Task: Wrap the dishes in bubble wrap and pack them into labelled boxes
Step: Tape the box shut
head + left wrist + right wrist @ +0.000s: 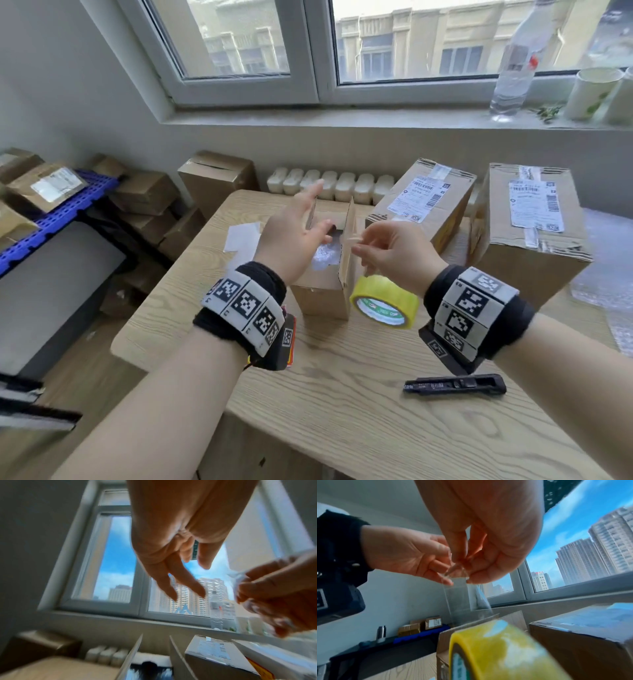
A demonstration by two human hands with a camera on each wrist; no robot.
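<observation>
A small open cardboard box [322, 294] stands mid-table with its flaps up and a bubble-wrapped item [323, 255] inside. My left hand [303, 219] hovers over it with fingers spread and straight, holding nothing; in the right wrist view, the left hand's fingertips [447, 581] lie right beside the tape's end. My right hand [363, 245] pinches the free end of a clear tape strip [457, 596] between thumb and fingers. The yellow tape roll [383, 303] hangs from that strip below the right hand, beside the box's right flap.
Two taped, labelled boxes [424, 202] [527, 219] stand behind and to the right. A black utility knife [455, 385] lies on the wooden table [325, 411] near my right wrist. Bubble wrap [606, 260] covers the right edge, and white paper [243, 236] lies to the box's left.
</observation>
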